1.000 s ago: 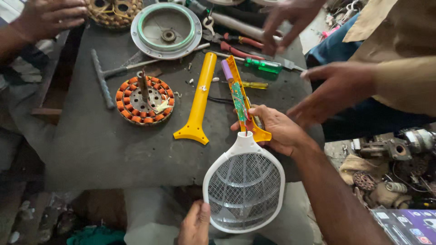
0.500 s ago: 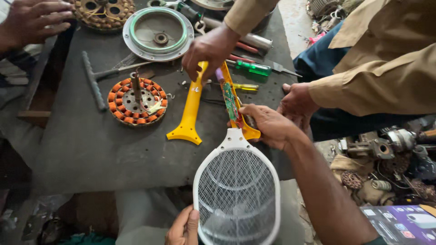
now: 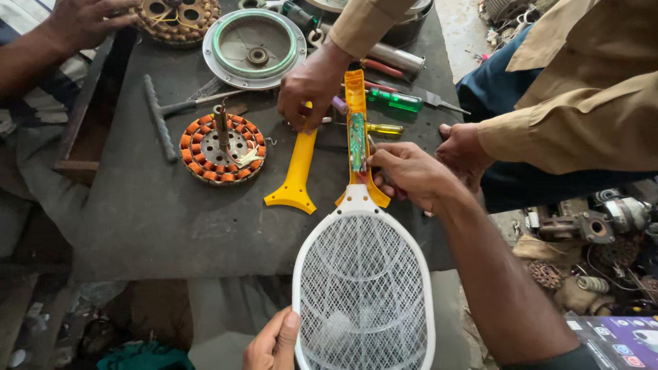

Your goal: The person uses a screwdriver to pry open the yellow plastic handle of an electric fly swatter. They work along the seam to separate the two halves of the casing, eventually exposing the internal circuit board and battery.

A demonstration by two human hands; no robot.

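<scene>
Left hand: the person's left hand (image 3: 273, 342) sits nearest the camera at the bottom edge, fingers curled loosely against the rim of the white mesh racket head (image 3: 363, 294); how firmly it holds cannot be told.
Right hand: farther out, the right hand (image 3: 410, 173) pinches the opened yellow handle (image 3: 357, 147), fingertips closed at the exposed green circuit board (image 3: 357, 140) inside it.
Racket axis: the racket runs lengthwise away from the person, mesh head toward the left hand, handle end beyond the right hand, which is the nearer hand to the board.
Loose cover: just left of the right hand, the detached yellow handle cover (image 3: 296, 171) lies flat on the dark worktable (image 3: 137, 219), pressed at its far end by a co-worker's hand (image 3: 312, 85).
Left of the cover: a copper-wound stator (image 3: 221, 149) stands apart from it.
Beyond the right hand: a green-handled screwdriver (image 3: 394, 101) and a round metal motor housing (image 3: 254, 46).
Far left: another person's hand (image 3: 82, 20) rests by a second winding.
</scene>
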